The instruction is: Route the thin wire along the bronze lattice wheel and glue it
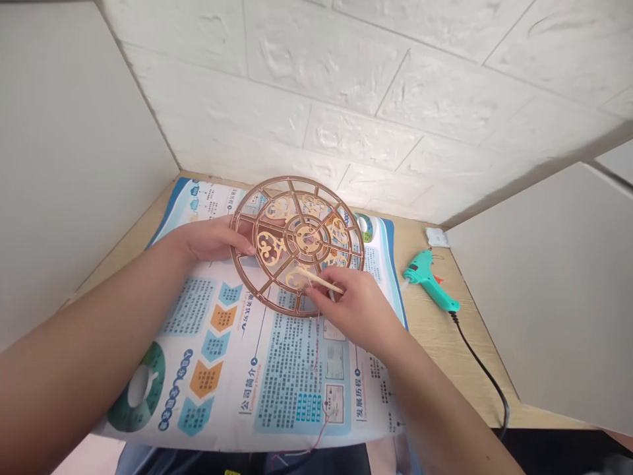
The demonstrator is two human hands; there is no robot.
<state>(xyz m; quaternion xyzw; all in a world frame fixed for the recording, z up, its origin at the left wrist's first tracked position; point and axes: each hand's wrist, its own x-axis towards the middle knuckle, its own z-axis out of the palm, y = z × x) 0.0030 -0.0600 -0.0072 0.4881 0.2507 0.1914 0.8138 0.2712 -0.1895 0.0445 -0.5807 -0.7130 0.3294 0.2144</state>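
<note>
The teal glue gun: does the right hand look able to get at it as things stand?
Probably yes. The right hand lies near the teal glue gun, and only the flat edge of the printed sheet lies between them, though the hand now pinches a thin pale stick.

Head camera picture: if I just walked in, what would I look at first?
You'd likely spot the big round wooden wheel with curly cut-out patterns in the middle, gripped at its edge by the left hand. The right hand pinches a thin wooden strip against its lower part. Off to the right, a bright teal hot glue gun lies on the desk, and a blue-and-white printed sheet spreads beneath the hands.
</note>
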